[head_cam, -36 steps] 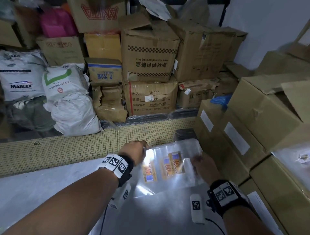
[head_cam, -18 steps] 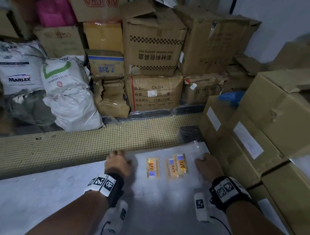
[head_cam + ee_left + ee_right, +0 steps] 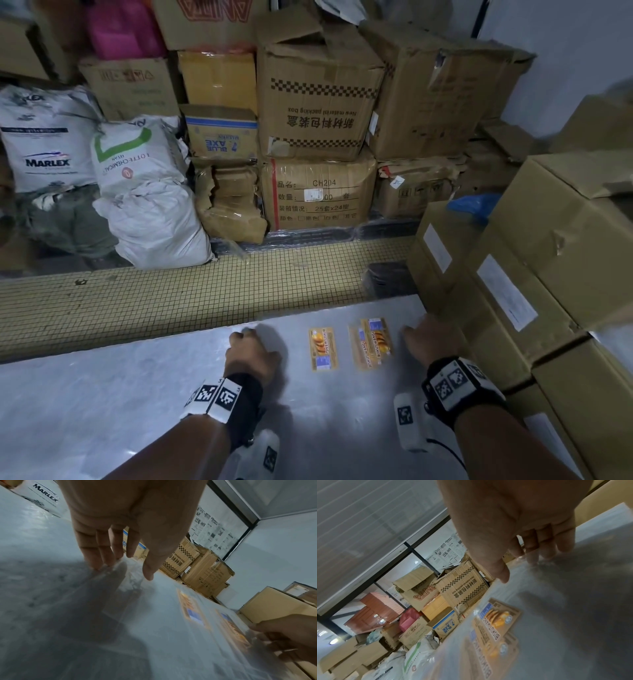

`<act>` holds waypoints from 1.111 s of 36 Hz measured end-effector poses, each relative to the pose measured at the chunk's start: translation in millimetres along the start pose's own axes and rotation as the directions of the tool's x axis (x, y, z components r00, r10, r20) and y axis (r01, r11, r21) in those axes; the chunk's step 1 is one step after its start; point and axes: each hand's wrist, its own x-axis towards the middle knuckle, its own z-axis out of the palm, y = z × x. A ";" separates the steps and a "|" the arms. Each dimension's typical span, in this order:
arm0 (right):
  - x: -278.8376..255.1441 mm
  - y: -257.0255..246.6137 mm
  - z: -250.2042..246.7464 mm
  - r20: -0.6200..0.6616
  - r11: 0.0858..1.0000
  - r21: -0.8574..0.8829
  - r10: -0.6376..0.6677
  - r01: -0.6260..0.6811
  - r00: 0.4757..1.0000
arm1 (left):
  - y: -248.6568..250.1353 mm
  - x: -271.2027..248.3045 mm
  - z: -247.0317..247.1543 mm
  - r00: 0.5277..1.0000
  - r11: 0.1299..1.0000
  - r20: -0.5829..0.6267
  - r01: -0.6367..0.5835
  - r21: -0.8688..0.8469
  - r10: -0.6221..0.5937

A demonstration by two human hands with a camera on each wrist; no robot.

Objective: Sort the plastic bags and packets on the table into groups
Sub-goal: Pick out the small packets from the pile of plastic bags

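A clear plastic bag (image 3: 339, 394) lies flat on the grey table (image 3: 85, 394), with yellow biscuit packets (image 3: 323, 348) (image 3: 372, 342) showing through it. My left hand (image 3: 248, 337) is at the bag's left edge. In the left wrist view its straight fingers (image 3: 102, 561) touch the bag's edge (image 3: 120, 566) and the thumb hangs free. My right hand (image 3: 416, 334) is at the bag's right edge. In the right wrist view its fingertips (image 3: 533, 561) press on the plastic (image 3: 539, 628) next to the packets (image 3: 496, 620).
Stacked cardboard boxes (image 3: 548, 274) stand tight against the table's right side. Beyond the table's far edge runs a yellow tiled ledge (image 3: 171, 298), with more boxes (image 3: 318, 102) and white sacks (image 3: 144, 192) behind it.
The bag was raised and tilted, catching glare; now it lies flat on the table. Both hands have come down with it and moved apart to its left and right edges.
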 end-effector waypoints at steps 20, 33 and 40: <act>13.9 9.9 7.9 -0.068 0.979 -0.203 0.020 -0.033 0.998 | 1.9 0.5 -5.7 0.999 0.995 -0.029 0.017 -0.100 -0.020; 35.3 23.2 23.7 -0.088 0.990 -0.134 -0.056 0.044 0.995 | 4.5 -0.9 -1.8 1.000 0.948 0.013 0.002 -0.317 0.002; 36.6 25.3 23.2 -0.081 0.993 -0.107 -0.054 0.045 0.995 | 1.8 4.4 2.5 1.000 0.894 0.022 0.014 -0.448 -0.005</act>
